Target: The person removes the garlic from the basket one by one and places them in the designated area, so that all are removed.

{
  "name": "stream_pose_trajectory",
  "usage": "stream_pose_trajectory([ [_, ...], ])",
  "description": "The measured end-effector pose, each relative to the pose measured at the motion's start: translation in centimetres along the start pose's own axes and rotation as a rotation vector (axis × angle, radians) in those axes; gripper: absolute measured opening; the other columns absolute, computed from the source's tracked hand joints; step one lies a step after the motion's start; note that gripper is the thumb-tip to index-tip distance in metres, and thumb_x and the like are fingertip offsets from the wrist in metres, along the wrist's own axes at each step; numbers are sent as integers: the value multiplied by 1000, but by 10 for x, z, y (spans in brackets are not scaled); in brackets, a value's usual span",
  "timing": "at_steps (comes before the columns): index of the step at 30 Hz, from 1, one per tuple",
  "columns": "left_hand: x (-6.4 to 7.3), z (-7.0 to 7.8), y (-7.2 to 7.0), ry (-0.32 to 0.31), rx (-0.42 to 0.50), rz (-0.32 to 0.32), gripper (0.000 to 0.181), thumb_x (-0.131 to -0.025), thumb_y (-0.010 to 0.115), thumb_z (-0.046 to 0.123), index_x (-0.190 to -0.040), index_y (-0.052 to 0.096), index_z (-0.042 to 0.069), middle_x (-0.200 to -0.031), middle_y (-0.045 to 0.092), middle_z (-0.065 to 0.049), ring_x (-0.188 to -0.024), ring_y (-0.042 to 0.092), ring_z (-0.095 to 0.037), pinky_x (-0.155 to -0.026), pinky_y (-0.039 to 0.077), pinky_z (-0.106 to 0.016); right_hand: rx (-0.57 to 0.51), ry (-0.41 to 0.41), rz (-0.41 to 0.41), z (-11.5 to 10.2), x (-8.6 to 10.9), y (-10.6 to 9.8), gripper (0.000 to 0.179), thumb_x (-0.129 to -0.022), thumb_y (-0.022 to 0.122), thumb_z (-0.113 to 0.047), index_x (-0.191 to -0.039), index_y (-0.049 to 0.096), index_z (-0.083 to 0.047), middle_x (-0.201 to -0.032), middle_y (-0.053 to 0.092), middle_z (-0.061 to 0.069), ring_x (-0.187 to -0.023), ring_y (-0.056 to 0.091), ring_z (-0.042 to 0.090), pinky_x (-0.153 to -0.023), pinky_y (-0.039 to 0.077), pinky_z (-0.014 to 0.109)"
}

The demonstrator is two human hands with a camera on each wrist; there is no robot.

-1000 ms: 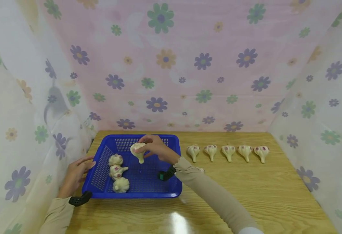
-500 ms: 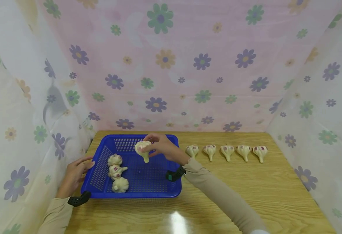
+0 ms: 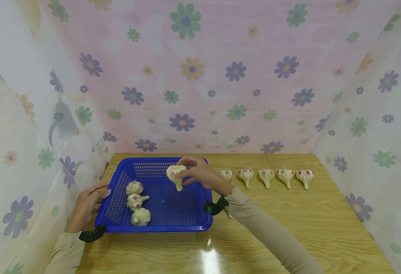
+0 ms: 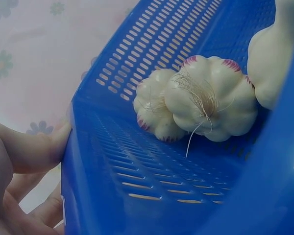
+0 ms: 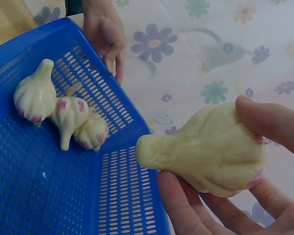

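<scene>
In the head view my right hand [image 3: 200, 173] holds a garlic bulb [image 3: 176, 176] above the blue basket [image 3: 159, 229], its stem pointing down. The right wrist view shows the thumb on one side of this bulb [image 5: 210, 152] and the fingers on the other. My left hand [image 3: 88, 201] is at the basket's left rim. In the left wrist view, the thumb [image 4: 41, 149] of that hand lies against the rim, with the fingers below it partly hidden. Three more garlic bulbs [image 3: 135, 201] form a column inside the basket's left side.
Right of the basket, several garlic bulbs [image 3: 266, 177] lie in a row on the wooden table [image 3: 289, 224], stems toward me. Another bulb [image 3: 229, 214] is mostly hidden behind my right forearm. Flowered cloth [image 3: 200, 95] encloses the table's back and sides.
My right hand has moved to the right over the basket, carrying the garlic bulb with it. The left hand stays at the rim, and the bulbs in the basket have not moved.
</scene>
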State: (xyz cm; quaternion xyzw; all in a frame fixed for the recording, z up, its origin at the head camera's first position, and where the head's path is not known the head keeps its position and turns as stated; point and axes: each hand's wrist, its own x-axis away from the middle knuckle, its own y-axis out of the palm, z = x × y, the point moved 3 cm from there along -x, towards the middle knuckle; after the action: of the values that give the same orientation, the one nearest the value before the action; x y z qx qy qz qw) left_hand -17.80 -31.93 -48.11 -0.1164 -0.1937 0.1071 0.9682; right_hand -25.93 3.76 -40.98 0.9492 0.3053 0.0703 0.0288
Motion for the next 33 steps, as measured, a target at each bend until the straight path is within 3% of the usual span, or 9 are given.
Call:
stream_pose_trajectory([
  [12, -2, -1, -1, 0, 8, 9, 57, -93, 59, 26, -143, 38, 6, -86, 65, 9, -79, 63, -13, -69, 54, -34, -54, 0, 4, -7, 14, -15, 30, -81, 71, -3, -107, 56, -4, -118, 51, 15, -97, 58, 28, -78, 51, 52],
  [18, -3, 0, -1, 1, 15, 5, 58, -93, 59, 26, -143, 38, 6, -87, 65, 9, -79, 63, -13, -69, 54, -34, -47, 2, 14, -9, 21, -23, 33, -83, 70, -5, -110, 53, -2, -119, 49, 17, -96, 59, 30, -80, 49, 57],
  [33, -5, -1, -1, -11, 2, 2, 58, -93, 59, 27, -144, 38, 6, -88, 65, 9, -79, 63, -13, -70, 54, -35, -37, 1, 50, -4, 29, -40, 34, -83, 69, -6, -110, 50, -1, -117, 48, 18, -93, 59, 30, -75, 52, 54],
])
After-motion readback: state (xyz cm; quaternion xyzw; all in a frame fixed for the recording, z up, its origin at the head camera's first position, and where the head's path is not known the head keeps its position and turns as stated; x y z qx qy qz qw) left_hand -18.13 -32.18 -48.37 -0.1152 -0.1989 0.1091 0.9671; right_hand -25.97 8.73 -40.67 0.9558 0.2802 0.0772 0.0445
